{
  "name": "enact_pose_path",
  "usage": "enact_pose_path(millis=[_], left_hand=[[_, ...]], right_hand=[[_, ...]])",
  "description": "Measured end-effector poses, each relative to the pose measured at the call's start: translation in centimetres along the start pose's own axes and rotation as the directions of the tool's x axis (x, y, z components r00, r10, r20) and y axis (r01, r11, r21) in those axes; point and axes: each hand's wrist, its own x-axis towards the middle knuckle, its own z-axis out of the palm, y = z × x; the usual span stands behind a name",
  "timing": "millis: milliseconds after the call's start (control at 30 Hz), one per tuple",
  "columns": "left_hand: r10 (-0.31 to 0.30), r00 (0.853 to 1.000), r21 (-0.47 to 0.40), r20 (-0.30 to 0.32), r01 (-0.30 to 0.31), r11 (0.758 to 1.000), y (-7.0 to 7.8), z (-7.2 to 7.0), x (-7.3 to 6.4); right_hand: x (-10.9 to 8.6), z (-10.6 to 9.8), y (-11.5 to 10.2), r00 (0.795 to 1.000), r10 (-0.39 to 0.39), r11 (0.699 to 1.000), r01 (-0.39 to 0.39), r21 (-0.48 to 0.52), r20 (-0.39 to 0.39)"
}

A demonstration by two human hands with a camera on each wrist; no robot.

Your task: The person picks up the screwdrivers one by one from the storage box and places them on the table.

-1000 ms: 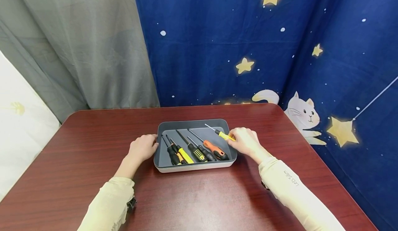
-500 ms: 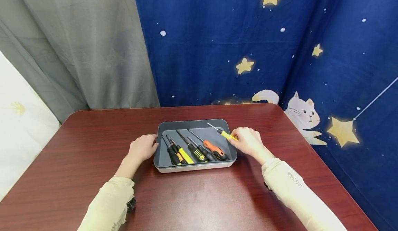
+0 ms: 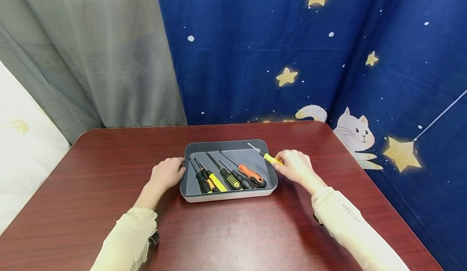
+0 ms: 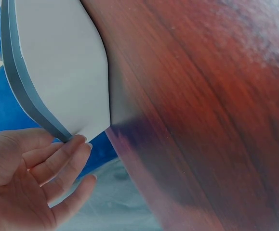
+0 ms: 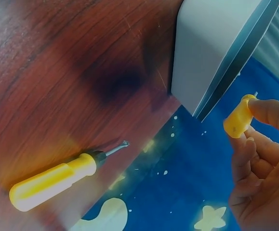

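Note:
My left hand (image 3: 167, 173) is at the left end of a grey tray (image 3: 189, 188). In the left wrist view its fingers (image 4: 74, 144) pinch the tray's rim at a corner. Beyond the tray's right end, my right hand (image 3: 294, 164) pinches a screwdriver by its yellow handle (image 3: 271, 159). The thin shaft points up and left over the tray's back right corner. Between my thumb and fingers in the right wrist view is the handle's blunt yellow end (image 5: 235, 122).
Several screwdrivers lie slantwise in the tray, among them an orange-handled one (image 3: 251, 175) and a black one with yellow dots (image 3: 231, 179). Another yellow screwdriver (image 5: 52, 183) shows over the table in the right wrist view. Curtains hang behind the table (image 3: 127, 149).
My right hand has shifted slowly to the right, drawing the yellow-handled screwdriver along with it. The left hand, the tray and the screwdrivers inside keep their places.

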Motion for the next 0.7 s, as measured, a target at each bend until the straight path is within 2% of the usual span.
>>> enact_pose_path(millis=[700], left_hand=[[0.0, 1.0, -0.005, 0.004, 0.0, 1.0, 0.05, -0.04, -0.02]], right_hand=[[-0.66, -0.07, 0.54, 0.999, 0.035, 0.999, -0.035, 0.026, -0.001]])
